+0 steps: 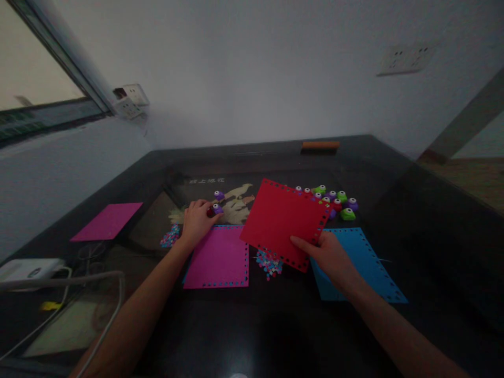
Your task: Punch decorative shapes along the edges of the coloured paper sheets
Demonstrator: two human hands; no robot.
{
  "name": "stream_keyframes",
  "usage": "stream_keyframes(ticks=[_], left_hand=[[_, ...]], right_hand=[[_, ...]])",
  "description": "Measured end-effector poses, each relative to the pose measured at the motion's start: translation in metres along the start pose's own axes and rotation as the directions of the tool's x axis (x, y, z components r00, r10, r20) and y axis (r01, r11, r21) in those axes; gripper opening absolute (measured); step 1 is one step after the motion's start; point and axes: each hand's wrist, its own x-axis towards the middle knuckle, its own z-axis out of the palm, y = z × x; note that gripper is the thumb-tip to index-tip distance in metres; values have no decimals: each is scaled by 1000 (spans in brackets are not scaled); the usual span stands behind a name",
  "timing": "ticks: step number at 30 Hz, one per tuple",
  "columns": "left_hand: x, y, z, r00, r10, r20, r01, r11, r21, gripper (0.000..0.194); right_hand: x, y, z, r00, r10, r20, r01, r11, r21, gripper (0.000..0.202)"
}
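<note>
My right hand (331, 255) pinches a red sheet (281, 223) with holes punched along its edges, thumb on top, tilted above the table. Curled round a purple one-eyed toy (218, 209) and a dark red one (210, 212) is my left hand (200, 219), its fingertips partly hidden. Just beyond sits another purple toy (219, 195). Below my left hand lies a pink punched sheet (220, 260), with a blue edge showing under it. A blue punched sheet (360, 262) lies under my right wrist. Small coloured beads (270, 265) are heaped between the sheets, partly covered by the red one.
Several green, purple and red eyed toys (342, 197) cluster behind the red sheet. Another bead pile (170, 236) and a pink sheet (108, 221) lie on the left. A white device (33, 270) with cables is at far left. An orange-brown bar (321, 145) lies near the wall.
</note>
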Motion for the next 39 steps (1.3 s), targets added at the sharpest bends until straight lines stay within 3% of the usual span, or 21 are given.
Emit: stream_keyframes(ticks=[7, 12, 14, 16, 18, 21, 24, 27, 30, 34, 37, 39], left_hand=[[1, 6, -6, 999, 20, -41, -20, 1000, -17, 31], [-1, 24, -24, 999, -22, -37, 10, 953, -304, 26], [-5, 34, -31, 998, -56, 27, 62, 855, -516, 28], [-11, 46, -36, 991, -65, 114, 128, 673, -729, 30], [-21, 58, -39, 970, -74, 233, 239, 484, -842, 31], [-35, 72, -40, 932, -114, 344, 362, 263, -894, 33], [-45, 80, -40, 905, -154, 397, 411, 69, -909, 35], [-50, 82, -42, 882, -160, 443, 446, -21, -895, 36], [-53, 81, -40, 885, -140, 445, 448, -10, -894, 36], [-50, 73, -35, 899, -153, 410, 428, 107, -897, 39], [-37, 57, -32, 932, -169, 321, 361, 345, -866, 38], [-24, 43, -29, 971, -139, 197, 241, 539, -807, 36]], right_hand=[[1, 3, -2, 1000, -10, -24, 10, 1000, -2, 31], [0, 3, -3, 999, -31, -41, 31, 999, -11, 33], [0, 2, -2, 999, -26, -36, 26, 1000, -4, 31], [-1, 0, -2, 999, -24, -38, 24, 1000, 0, 30], [-1, -3, -1, 999, -22, -41, 22, 1000, 4, 29], [-3, -7, 0, 999, -8, -45, 9, 1000, 14, 28], [-4, -8, 1, 999, -2, -51, 4, 999, 36, 28], [-5, -9, 1, 999, 7, -52, -5, 999, 39, 27], [-4, -9, 2, 998, 30, -46, -28, 999, 45, 26], [-2, -8, 1, 997, 11, -78, -7, 999, 54, 27], [-1, -8, 0, 997, 0, -76, 5, 998, 66, 27], [-1, -9, 0, 998, 8, -67, -3, 997, 74, 26]])
